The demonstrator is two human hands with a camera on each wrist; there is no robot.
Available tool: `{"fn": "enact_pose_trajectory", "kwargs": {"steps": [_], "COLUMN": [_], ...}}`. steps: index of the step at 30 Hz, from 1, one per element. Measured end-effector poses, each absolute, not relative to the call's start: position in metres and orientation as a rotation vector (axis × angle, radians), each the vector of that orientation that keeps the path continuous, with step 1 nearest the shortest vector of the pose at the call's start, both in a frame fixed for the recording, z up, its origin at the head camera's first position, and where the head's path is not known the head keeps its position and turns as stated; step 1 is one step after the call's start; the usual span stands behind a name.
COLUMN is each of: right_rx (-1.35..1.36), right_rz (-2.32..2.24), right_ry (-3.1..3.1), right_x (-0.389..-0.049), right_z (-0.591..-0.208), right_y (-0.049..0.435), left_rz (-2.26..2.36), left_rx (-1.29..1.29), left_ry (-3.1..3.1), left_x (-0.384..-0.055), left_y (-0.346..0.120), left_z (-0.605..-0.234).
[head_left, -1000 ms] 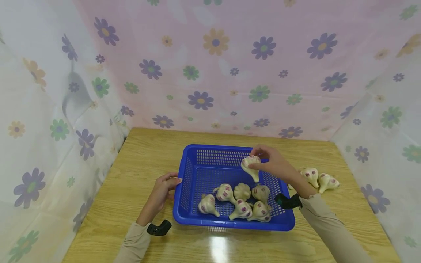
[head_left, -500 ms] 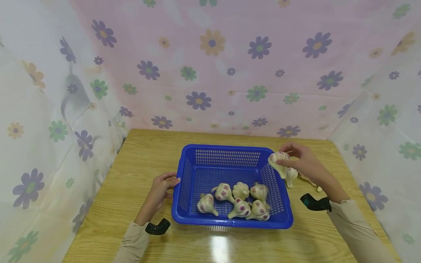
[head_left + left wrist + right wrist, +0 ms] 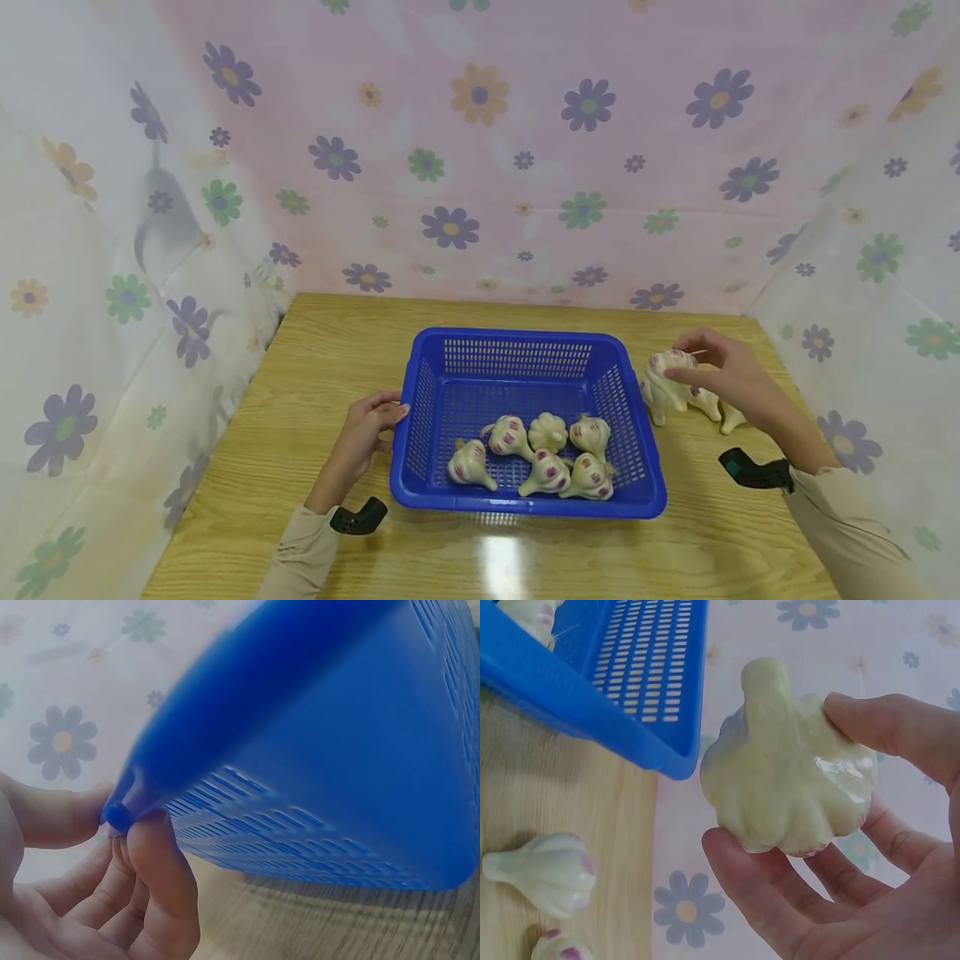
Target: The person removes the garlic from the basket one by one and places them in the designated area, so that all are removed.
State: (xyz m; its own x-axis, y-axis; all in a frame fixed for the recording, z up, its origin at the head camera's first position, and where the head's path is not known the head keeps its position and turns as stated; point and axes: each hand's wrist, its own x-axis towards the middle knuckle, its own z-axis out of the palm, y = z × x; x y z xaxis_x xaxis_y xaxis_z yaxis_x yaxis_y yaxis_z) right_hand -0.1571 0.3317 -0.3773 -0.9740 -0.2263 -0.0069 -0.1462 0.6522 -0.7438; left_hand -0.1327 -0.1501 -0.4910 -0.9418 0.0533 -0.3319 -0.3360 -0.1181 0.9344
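A blue perforated plastic basket (image 3: 525,505) stands on the wooden table with several garlic bulbs (image 3: 547,473) lying toward its near right part. My left hand (image 3: 369,435) pinches the basket's left rim; in the left wrist view the thumb lies above the rim (image 3: 225,705) and the curled fingers below it. To the right of the basket, my right hand (image 3: 723,379) holds a garlic bulb (image 3: 787,765) between thumb and fingers, its stem turned away from the palm. Other bulbs (image 3: 705,402) lie on the table beneath it, partly hidden by the hand and the held bulb.
The wooden table (image 3: 480,554) extends around the basket. Flowered cloth (image 3: 517,167) hangs behind it and on both sides. In the right wrist view, a loose garlic bulb (image 3: 547,874) lies on the table beside the basket's corner, with part of another below it.
My right hand has carried the garlic bulb rightward, from over the basket, past its right rim, to above the loose bulbs on the table. The left hand keeps its grip on the rim.
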Motion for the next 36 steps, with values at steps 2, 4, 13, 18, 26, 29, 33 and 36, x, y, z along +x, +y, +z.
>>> {"fn": "enact_pose_trajectory", "kwargs": {"steps": [2, 4, 13, 18, 26, 29, 33, 36], "right_rx": [-0.292, -0.264, -0.241, -0.224, -0.205, -0.171, -0.146, -0.140], "right_rz": [-1.200, -1.172, -1.155, -1.144, -1.168, -1.162, -1.186, -1.213], "right_ry": [2.778, 2.793, 2.809, 2.812, 2.804, 2.805, 2.814, 2.825], "right_x": [-0.156, -0.155, -0.149, -0.148, -0.147, -0.146, -0.145, -0.145], "right_z": [-0.377, -0.377, -0.381, -0.383, -0.384, -0.382, -0.382, -0.384], "right_y": [0.336, 0.341, 0.354, 0.361, 0.373, 0.380, 0.392, 0.402], "left_rz": [2.145, 2.148, 2.161, 2.153, 2.142, 2.142, 2.145, 2.144], "left_rx": [-0.312, -0.311, -0.306, -0.301, -0.290, -0.287, -0.299, -0.308], "left_ry": [1.888, 1.882, 1.880, 1.892, 1.896, 1.890, 1.889, 1.888], "left_x": [-0.133, -0.133, -0.132, -0.131, -0.131, -0.131, -0.131, -0.131], "left_y": [-0.150, -0.151, -0.151, -0.151, -0.149, -0.149, -0.150, -0.150], "left_z": [-0.492, -0.492, -0.494, -0.493, -0.490, -0.491, -0.493, -0.492]}}
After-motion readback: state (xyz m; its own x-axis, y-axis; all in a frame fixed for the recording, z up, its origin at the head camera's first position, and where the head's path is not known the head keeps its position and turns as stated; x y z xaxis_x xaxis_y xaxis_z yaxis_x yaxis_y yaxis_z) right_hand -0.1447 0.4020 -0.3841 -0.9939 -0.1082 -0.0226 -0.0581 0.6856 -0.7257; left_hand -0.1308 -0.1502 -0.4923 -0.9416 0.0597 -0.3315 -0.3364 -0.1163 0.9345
